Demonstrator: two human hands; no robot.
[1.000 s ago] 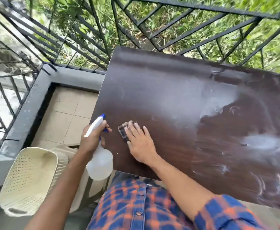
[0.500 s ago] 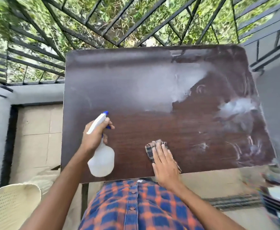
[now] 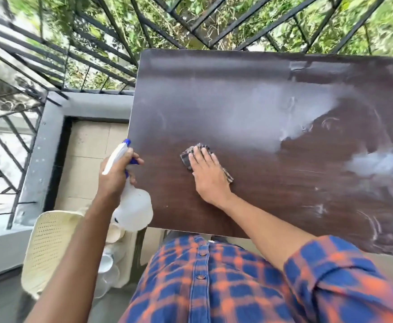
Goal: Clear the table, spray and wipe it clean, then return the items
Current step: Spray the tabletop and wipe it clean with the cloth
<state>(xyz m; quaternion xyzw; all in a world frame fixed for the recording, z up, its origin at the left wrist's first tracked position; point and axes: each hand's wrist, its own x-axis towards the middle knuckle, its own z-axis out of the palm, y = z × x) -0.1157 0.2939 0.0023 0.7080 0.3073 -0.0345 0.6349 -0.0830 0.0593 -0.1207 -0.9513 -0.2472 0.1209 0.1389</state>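
Observation:
A dark brown wooden table [image 3: 249, 94] fills the middle and right of the head view, with pale wet smears across its far and right parts. My right hand [image 3: 208, 176] lies flat on a small checked cloth [image 3: 188, 156], pressing it onto the table near the left front. My left hand [image 3: 116, 173] grips a white spray bottle [image 3: 133, 206] with a blue nozzle, held just off the table's left front corner, nozzle pointing up and away.
A cream perforated plastic basket [image 3: 48, 248] stands on the floor at the lower left, with clear and white containers [image 3: 108, 259] beside it under the table edge. A black metal railing [image 3: 93, 54] and grey ledge [image 3: 39, 155] bound the balcony on the left and far sides.
My right hand has slid the cloth from the table's front edge up and inward. The view has swung back to the left. The spray bottle stays in my left hand.

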